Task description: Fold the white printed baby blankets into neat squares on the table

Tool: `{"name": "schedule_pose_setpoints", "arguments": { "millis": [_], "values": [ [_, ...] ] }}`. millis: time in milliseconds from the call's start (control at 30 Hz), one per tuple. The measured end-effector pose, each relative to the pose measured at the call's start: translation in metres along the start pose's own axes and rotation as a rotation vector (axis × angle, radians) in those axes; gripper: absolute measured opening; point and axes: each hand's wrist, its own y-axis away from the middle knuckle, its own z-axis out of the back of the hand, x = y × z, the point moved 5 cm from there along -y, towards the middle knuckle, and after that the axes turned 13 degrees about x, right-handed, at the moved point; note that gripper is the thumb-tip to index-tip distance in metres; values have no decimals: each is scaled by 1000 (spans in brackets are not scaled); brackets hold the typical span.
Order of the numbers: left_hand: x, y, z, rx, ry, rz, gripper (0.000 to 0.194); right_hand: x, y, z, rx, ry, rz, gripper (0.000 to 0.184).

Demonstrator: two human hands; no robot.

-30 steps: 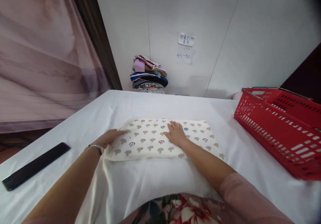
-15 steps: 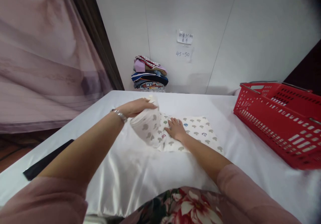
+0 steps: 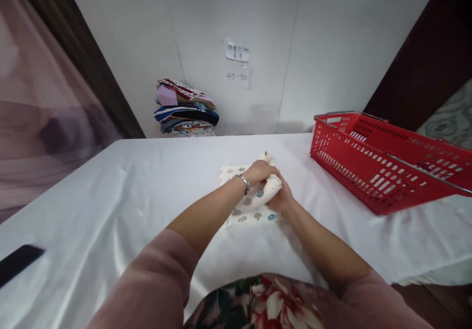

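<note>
A white cloth printed with grey, blue and green mushrooms point(image 3: 246, 216) lies folded on the white-covered table. Its right part is bunched up and lifted off the table. My left hand point(image 3: 260, 171), with a bracelet at the wrist, is closed around this raised part from above. Just to the right, my right hand point(image 3: 283, 194) is at the cloth's right edge, its fingers partly behind the raised fabric. The bunched cloth hides several fingertips of both hands.
A red plastic basket point(image 3: 342, 171) with metal handles stands at the right. Folded cloths point(image 3: 186, 110) are stacked at the back by the wall. A black flat object point(image 3: 20, 262) lies at the left. Paper notes point(image 3: 238, 53) hang on the wall.
The cloth's left part has been brought over to the right, so the cloth covers less table. My left hand moved right, beside my right hand. The view has turned right.
</note>
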Motion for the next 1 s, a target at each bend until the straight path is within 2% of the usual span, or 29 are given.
{"name": "schedule_pose_setpoints", "arguments": {
  "millis": [67,167,267,333,433,567,633,700,800,900,1000],
  "values": [
    [8,-10,-17,-18,-92,-6,17,9,16,14,-22,-136,-41,55],
    [22,-14,-40,19,-201,-39,28,14,31,32,-61,-181,-126,57],
    [34,-3,-47,57,-256,-114,29,11,36,41,-35,-183,-217,58],
    [40,13,-41,56,-286,-155,27,9,36,45,-18,-139,-248,53],
    [50,41,-16,0,-382,-189,29,15,35,52,-47,31,-220,47],
    [69,73,19,-249,-642,-297,29,37,35,71,-310,425,-109,70],
    [85,80,31,-379,-663,-261,35,43,33,72,-371,597,-95,73],
    [103,80,36,-443,-595,-152,43,42,27,64,-281,657,-85,68],
    [118,74,35,-451,-473,-44,52,37,20,51,-152,545,-47,68],
    [119,71,32,-433,-440,-46,50,33,19,48,-127,432,-49,75],
    [117,73,34,-412,-437,-57,45,34,21,52,-121,544,-86,70]
  ]
}}
